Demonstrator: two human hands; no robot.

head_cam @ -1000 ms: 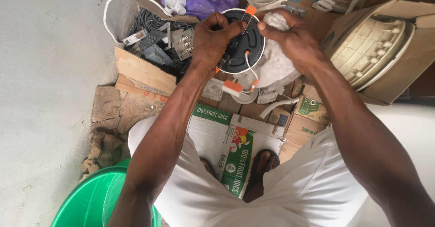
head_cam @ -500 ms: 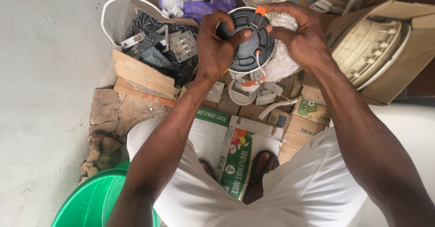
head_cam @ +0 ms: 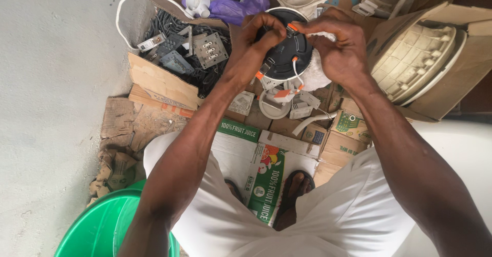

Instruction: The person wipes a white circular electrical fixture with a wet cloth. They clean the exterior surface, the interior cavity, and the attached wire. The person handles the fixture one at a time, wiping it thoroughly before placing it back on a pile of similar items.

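Black round lamp [head_cam: 287,49] pinched by your left hand [head_cam: 256,39] and right hand [head_cam: 335,47]; tugging its white wire [head_cam: 296,72] could snap the orange clip [head_cam: 292,27].

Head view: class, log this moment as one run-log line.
left hand: grips round black light fitting | right hand: pinches its orange clip

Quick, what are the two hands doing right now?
Left hand: closed, gripping the rim of the round black light fitting.
Right hand: closed, fingers pinching the same fitting at its top edge.
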